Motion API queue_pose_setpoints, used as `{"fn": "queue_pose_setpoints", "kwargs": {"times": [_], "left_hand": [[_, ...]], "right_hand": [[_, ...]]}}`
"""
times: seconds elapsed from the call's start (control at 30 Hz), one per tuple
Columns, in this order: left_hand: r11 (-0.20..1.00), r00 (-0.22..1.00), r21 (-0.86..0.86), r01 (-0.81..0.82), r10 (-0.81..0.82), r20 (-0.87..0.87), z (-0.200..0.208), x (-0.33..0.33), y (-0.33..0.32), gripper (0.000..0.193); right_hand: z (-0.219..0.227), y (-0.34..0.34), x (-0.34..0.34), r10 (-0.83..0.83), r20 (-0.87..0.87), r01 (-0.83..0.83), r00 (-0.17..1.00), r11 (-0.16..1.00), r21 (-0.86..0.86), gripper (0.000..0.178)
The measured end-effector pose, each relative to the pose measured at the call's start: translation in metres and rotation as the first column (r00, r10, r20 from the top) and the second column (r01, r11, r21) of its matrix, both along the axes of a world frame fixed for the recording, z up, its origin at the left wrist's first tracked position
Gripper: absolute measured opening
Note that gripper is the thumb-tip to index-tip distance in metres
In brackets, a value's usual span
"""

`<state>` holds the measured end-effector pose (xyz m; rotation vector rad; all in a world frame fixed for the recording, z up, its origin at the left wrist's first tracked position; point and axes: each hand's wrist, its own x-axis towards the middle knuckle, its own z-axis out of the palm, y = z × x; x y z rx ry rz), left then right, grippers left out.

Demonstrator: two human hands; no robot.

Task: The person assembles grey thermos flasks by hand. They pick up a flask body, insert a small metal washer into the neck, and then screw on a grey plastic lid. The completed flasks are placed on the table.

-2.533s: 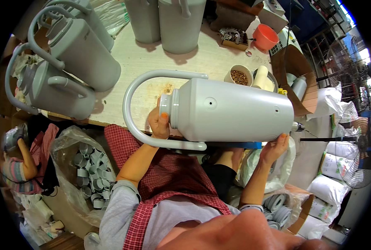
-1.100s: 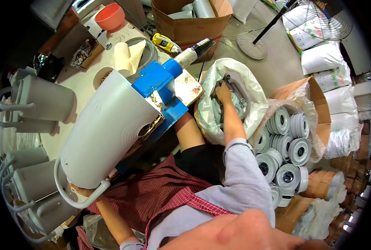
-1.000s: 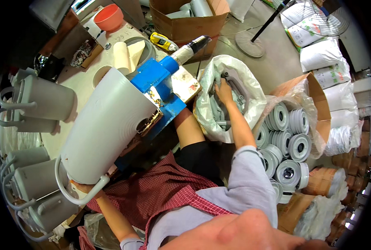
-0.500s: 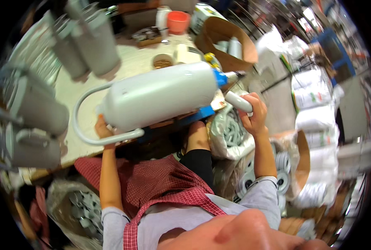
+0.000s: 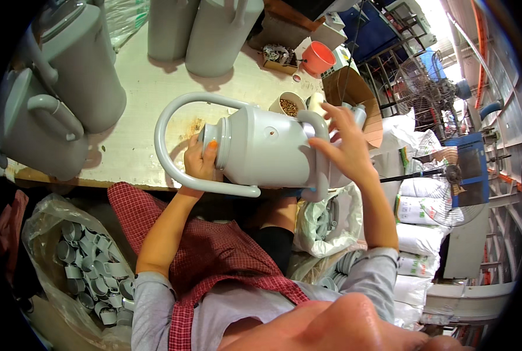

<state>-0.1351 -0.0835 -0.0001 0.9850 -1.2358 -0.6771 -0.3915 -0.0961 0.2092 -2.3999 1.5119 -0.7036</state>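
while the grey jug (image 5: pixel 269 149) lies on its side across the front edge of the tabletop (image 5: pixel 149 96), its neck points to the left and its base end to the right. the left hand (image 5: pixel 201 162) has its fingers clamped around the neck, inside the big loop handle (image 5: pixel 170 137) that arches from the jug's shoulder. the right hand (image 5: pixel 350 146) is at the other end, its fingers spread apart and its thumb at a curved grey handle (image 5: pixel 321 167), which crosses the jug's body; whether the fingers grip that handle, i cannot tell.

behind the jug, a round tub (image 5: pixel 288 106) of small brass-coloured screws stands on the tabletop, with a pale roll (image 5: pixel 316 103) just beside it. farther back are a red bowl (image 5: pixel 318 57) and a small open box (image 5: pixel 280 57) of metal bits. two upright grey jugs (image 5: pixel 221 44) stand at the back, and more grey jugs (image 5: pixel 91 82) stand at the left.

below the tabletop, a clear bag (image 5: pixel 41 231) of grey fittings sits at the left, and a white bag (image 5: pixel 350 213) holding grey parts is at the right, near the person's knee.
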Motion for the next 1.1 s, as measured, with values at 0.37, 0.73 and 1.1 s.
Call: {"fn": "queue_pose_setpoints", "kwargs": {"times": [0.37,0.73,1.1], "left_hand": [[0.980,0.981,-0.195,-0.041,0.077,0.177,0.006,0.006,-0.003,0.046],[0.987,0.980,-0.160,-0.029,0.060,0.191,0.009,0.009,-0.001,0.041],[0.986,0.982,-0.168,-0.015,0.046,0.185,0.011,0.010,-0.001,0.041]], "right_hand": [[0.038,-0.018,0.062,0.319,-0.523,-0.395,0.790,0.918,-0.036,0.032],[0.029,-0.022,0.072,0.404,-0.534,-0.398,0.743,0.908,0.133,0.030],[0.033,-0.023,0.068,0.371,-0.489,-0.370,0.789,0.923,0.104,0.030]]}}
